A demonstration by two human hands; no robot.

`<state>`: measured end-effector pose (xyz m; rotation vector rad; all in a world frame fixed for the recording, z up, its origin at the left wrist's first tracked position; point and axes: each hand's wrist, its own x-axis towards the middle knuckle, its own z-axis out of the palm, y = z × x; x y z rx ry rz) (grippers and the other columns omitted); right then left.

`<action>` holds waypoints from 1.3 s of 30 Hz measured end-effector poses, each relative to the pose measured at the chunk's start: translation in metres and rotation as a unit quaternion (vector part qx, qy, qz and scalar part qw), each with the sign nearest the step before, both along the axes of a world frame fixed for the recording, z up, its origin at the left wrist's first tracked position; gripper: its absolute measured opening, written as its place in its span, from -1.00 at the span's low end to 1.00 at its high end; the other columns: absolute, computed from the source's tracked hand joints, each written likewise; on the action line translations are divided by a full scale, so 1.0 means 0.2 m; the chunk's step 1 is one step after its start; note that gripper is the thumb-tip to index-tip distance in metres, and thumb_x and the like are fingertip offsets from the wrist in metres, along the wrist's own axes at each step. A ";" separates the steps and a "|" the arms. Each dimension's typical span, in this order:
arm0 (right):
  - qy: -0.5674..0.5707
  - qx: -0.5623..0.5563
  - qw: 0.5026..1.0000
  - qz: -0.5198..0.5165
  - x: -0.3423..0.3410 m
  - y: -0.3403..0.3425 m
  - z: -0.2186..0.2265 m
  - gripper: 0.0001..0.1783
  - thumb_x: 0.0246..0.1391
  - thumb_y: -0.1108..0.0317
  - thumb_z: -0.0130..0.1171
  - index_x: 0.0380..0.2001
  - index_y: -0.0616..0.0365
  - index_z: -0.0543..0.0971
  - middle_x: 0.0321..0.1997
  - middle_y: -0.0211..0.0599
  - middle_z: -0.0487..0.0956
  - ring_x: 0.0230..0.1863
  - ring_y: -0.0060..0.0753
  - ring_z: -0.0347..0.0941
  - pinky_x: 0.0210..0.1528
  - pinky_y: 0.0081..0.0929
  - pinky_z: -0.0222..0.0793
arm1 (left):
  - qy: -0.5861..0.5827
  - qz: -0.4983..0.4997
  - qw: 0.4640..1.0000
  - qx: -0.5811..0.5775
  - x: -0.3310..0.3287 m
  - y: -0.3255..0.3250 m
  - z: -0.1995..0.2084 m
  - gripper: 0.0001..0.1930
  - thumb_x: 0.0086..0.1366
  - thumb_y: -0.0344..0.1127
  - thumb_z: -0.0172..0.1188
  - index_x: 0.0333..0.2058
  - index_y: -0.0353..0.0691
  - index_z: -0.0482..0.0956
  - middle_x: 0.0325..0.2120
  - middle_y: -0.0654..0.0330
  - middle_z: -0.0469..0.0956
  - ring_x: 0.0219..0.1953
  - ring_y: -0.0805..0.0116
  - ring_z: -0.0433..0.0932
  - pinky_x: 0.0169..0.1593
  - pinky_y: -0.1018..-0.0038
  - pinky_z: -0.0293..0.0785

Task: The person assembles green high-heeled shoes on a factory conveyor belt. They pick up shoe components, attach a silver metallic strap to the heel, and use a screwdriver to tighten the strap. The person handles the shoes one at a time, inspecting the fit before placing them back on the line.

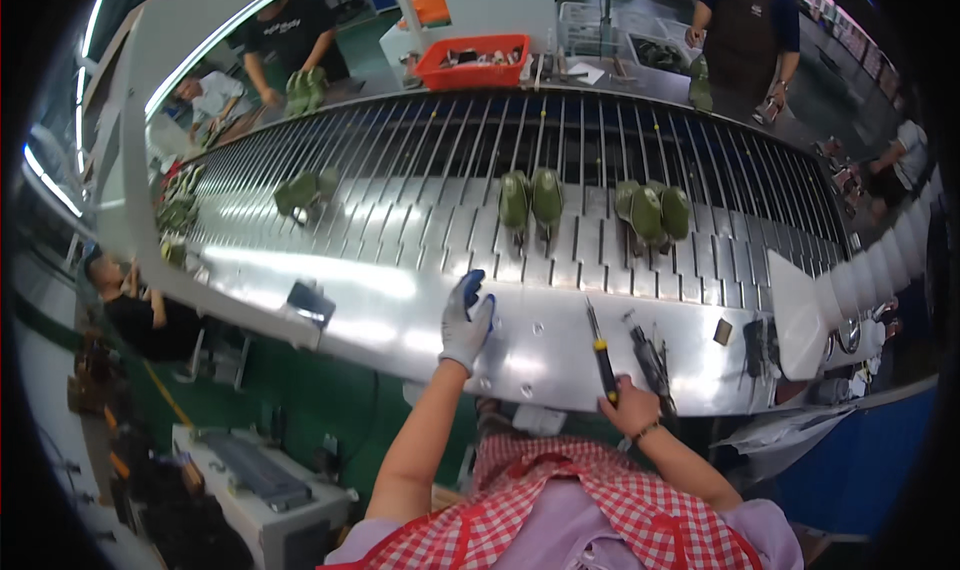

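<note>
Head view: red basket (478, 78) holds oddments (478, 57); right fingers (626, 389) grip screwdriver (604, 361).

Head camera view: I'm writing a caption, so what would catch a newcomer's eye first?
Probably the broad, slatted silver metal conveyor curving across the middle, with olive-green, rounded shoe-like pieces in clusters along it. Next, below its centre, the left hand in a white-and-blue glove, and to the right the bare right hand holding a slim yellow-and-black screwdriver-like tool. The bright red plastic bin stands out beyond the conveyor's far edge.
</note>
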<state>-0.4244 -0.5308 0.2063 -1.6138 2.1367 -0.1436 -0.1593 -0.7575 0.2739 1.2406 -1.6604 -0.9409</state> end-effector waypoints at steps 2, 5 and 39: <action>0.002 0.037 0.997 -0.060 0.06 -0.03 0.09 -0.31 -0.06 -0.12 0.21 0.02 0.11 0.32 -0.37 -0.19 0.64 -0.38 -0.07 0.59 -0.33 -0.14 0.45 | -0.021 -0.028 0.996 0.086 -0.10 -0.29 -0.01 -0.34 0.15 -0.21 0.22 0.22 -0.21 0.24 0.13 -0.01 0.34 0.12 0.07 0.39 0.15 0.30 0.35; 0.030 0.116 0.984 -0.128 0.15 -0.13 0.23 -0.17 -0.09 -0.22 0.18 0.11 0.13 0.28 -0.34 -0.16 0.64 -0.34 -0.07 0.60 -0.29 -0.14 0.44 | -0.139 -0.093 0.981 0.100 -0.21 -0.67 -0.11 -0.13 0.07 0.07 0.24 0.28 -0.17 0.10 0.26 -0.02 0.13 0.23 -0.03 0.23 0.25 0.25 0.21; -0.312 -0.291 0.883 -0.196 1.00 -2.52 -0.06 -0.32 -0.08 0.24 0.21 0.15 0.18 0.31 0.15 0.05 0.40 0.15 0.04 0.36 0.13 -0.21 0.31 | -0.016 -0.047 0.982 0.183 0.64 -1.76 -0.23 -0.25 0.13 -0.22 0.31 0.26 -0.19 0.18 0.10 0.10 0.39 0.14 0.29 0.36 0.18 0.47 0.27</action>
